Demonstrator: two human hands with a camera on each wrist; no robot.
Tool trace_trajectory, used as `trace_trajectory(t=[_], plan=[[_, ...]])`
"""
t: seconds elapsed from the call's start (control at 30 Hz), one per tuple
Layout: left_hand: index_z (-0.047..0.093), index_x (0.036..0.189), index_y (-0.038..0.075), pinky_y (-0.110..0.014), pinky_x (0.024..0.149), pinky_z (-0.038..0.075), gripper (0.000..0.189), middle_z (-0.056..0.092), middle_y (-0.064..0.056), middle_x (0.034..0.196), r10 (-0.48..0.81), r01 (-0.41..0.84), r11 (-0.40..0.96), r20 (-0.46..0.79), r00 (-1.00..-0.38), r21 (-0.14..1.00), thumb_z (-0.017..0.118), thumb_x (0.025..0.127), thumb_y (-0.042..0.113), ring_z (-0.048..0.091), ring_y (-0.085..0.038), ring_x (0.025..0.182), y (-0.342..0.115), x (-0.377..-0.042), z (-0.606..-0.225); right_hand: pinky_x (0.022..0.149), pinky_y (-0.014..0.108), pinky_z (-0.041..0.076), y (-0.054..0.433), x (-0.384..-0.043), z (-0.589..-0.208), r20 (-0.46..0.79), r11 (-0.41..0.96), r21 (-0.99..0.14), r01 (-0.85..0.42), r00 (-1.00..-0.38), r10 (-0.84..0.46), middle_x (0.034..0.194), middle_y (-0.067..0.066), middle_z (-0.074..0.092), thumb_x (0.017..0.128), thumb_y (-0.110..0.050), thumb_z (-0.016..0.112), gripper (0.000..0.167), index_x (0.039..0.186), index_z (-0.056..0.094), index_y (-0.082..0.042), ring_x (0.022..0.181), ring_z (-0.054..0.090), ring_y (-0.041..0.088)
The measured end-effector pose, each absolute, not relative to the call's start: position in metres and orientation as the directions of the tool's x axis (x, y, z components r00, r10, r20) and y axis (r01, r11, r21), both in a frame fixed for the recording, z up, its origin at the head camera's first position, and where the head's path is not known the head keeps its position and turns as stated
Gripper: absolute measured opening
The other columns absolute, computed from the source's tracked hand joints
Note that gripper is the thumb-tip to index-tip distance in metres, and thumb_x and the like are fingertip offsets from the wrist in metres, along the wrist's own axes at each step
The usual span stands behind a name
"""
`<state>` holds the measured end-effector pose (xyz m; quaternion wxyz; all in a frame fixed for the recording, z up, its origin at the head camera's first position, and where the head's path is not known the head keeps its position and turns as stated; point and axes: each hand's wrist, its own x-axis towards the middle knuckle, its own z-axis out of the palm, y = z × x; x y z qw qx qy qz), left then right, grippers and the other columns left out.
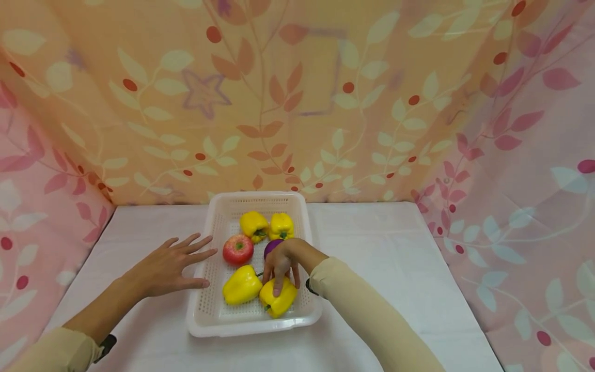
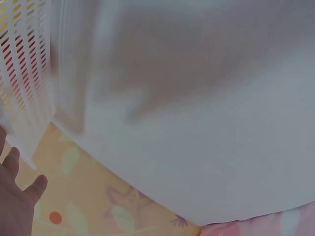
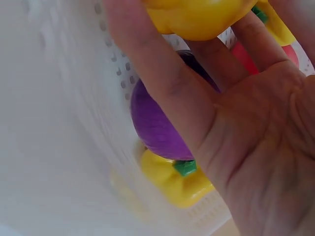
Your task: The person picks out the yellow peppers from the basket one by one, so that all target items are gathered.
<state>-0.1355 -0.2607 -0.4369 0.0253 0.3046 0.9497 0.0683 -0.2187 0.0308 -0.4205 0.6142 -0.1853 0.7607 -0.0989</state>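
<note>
A white plastic basket (image 1: 201,310) with perforated walls holds several fruits and vegetables. My right hand (image 1: 283,261) reaches in from the right and grips the front right yellow bell pepper (image 1: 284,298), with the thumb across its top. Beside it lies another yellow bell pepper (image 1: 241,285), and behind that a red apple (image 1: 238,250). A round purple vegetable (image 3: 156,125) is partly hidden by my right hand; its kind is unclear. Two more yellow bell peppers, one left (image 1: 253,225) and one right (image 1: 281,225), lie at the back. My left hand (image 1: 172,266), fingers spread, hovers by the basket's left rim.
The basket stands on a table with a white cloth (image 1: 372,248). Patterned fabric (image 1: 288,103) hangs behind the table, with pink leaf-print fabric (image 1: 525,155) along the right side and more on the left.
</note>
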Motion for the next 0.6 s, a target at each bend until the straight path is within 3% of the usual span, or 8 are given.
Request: trace_trajectory(t=[0.33, 0.6], plan=[[0.052, 0.147, 0.026, -0.070, 0.105, 0.032, 0.076, 0.039, -0.007, 0.157, 0.585, 0.579, 0.801, 0.006, -0.811, 0.151, 0.053, 0.087, 0.073, 0.035, -0.040, 0.143, -0.262, -0.135, -0.439, 0.078, 0.043, 0.060, 0.031, -0.217, -0.410, -0.873, 0.902, -0.402, -0.158, -0.233, -0.429, 0.106, 0.002, 0.064, 0.087, -0.014, 0.077, 0.032, 0.118, 0.074, -0.016, 0.096, 0.067, 0.032], [0.051, 0.147, 0.027, -0.070, 0.105, 0.031, 0.076, 0.039, -0.007, 0.157, 0.583, 0.576, 0.803, -0.002, -0.813, 0.153, 0.052, 0.087, 0.074, 0.034, -0.041, 0.143, -0.261, -0.135, -0.438, 0.079, 0.044, 0.060, 0.033, -0.217, -0.412, -0.874, 0.900, -0.415, -0.131, -0.217, -0.434, 0.107, 0.004, 0.068, 0.085, -0.005, 0.077, 0.037, 0.121, 0.073, -0.016, 0.096, 0.069, 0.031]])
